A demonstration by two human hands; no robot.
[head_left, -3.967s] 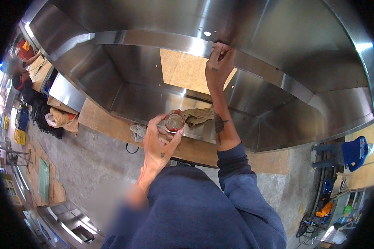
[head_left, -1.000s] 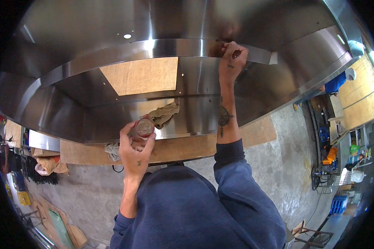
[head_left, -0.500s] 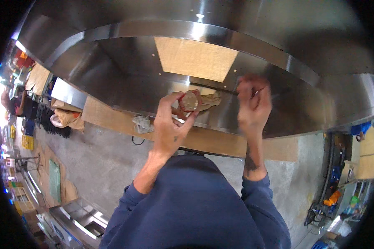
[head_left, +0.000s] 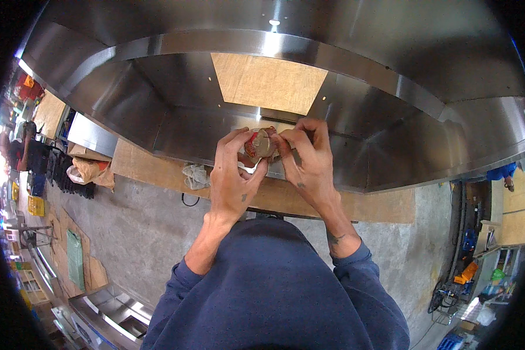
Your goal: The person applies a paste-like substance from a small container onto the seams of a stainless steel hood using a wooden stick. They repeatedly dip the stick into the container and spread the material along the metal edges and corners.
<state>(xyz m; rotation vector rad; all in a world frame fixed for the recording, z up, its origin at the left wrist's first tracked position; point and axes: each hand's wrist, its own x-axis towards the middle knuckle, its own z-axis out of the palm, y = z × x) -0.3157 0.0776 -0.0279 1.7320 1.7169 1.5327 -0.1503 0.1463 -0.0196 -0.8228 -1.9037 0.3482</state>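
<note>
A small round red-edged piece with a tan face (head_left: 261, 144) is held up in front of me; I cannot make out its exact kind. My left hand (head_left: 230, 172) grips it from the left, thumb below and fingers around the upper edge. At its right side, the thumb and fingertips of my right hand (head_left: 309, 166) are pinched against the edge. Both hands are over the near rim of a large stainless steel hood-like shell (head_left: 192, 131). Something white, partly hidden, shows beneath the round piece.
A wooden board (head_left: 143, 169) runs under the shell's near edge, with crumpled clear plastic (head_left: 196, 176) on it. A pale wood panel (head_left: 268, 81) shows in the shell. Bags (head_left: 91, 170) lie at left; a cluttered workbench (head_left: 499, 256) stands at right.
My right hand has come left and closed on the round piece's right edge. My left hand keeps its hold, and the tan face looks turned.
</note>
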